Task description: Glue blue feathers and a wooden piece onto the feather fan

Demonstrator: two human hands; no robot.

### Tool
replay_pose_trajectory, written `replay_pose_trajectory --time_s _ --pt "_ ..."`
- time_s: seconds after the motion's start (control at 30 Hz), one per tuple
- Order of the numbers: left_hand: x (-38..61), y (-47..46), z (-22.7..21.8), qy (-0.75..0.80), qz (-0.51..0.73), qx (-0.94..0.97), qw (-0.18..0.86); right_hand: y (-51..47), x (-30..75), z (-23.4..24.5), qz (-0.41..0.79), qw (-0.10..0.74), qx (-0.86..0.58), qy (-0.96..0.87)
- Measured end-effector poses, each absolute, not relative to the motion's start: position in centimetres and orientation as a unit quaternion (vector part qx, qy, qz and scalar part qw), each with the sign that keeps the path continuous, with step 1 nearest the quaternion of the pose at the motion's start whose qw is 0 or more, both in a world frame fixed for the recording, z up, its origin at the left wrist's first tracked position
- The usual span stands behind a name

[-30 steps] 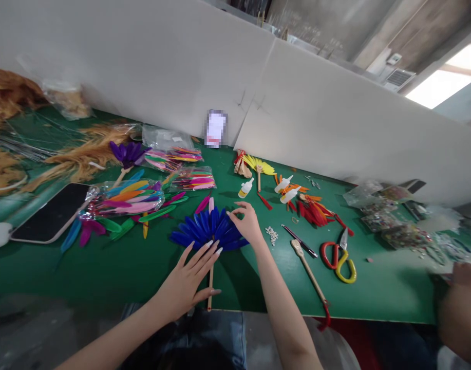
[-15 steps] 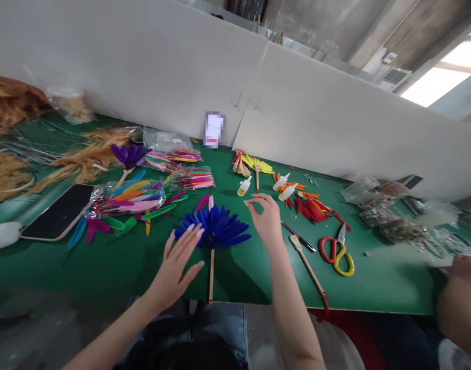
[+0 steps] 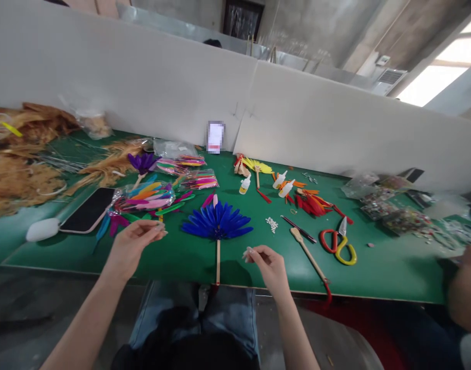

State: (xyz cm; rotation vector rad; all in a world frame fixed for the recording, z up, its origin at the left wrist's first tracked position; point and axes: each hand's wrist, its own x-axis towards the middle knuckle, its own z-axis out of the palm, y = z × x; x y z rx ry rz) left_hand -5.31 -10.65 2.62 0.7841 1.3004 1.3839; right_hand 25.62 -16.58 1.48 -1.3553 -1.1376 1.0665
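Head view: my left hand (image 3: 133,247) and right hand (image 3: 268,264) hover either side of the blue feather fan (image 3: 215,221), both off it, thumb and fingertips pinched together on each, can't tell if anything tiny is in between. Fan lies flat mid-table, its wooden handle (image 3: 218,262) reaching the near edge of the green tabletop (image 3: 173,264); right of it, tasselled wooden stick (image 3: 309,254), red-and-yellow-handled scissors (image 3: 342,227), pen (image 3: 298,228), small white beads (image 3: 271,225). Farther back: three white dropper bottles (image 3: 245,184), yellow feather fan (image 3: 261,165), lit phone (image 3: 215,137) propped at white partition (image 3: 143,77).
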Motion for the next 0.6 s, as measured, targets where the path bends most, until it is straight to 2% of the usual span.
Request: replay_pose_trajectory --time_s 0.17,0.3,0.5,0.6 --pt "-1.4 -12.1 4.5 0.462 0.531 0.294 0.646 -16.3 22.9 2.2 0.5 0.552 -0.491 -0.452" --pt "0.7 -12.9 5.6 0.402 0.538 0.265 0.692 -16.0 21.5 3.0 0.516 0.553 -0.469 -0.457" --pt "1.2 -12.9 6.6 0.28 0.484 0.258 0.788 -14.5 20.1 4.0 0.498 0.579 -0.442 -0.472" --pt "1.2 -12.6 6.6 0.234 0.479 0.266 0.803 -13.2 19.3 4.5 0.493 0.597 -0.436 -0.459"
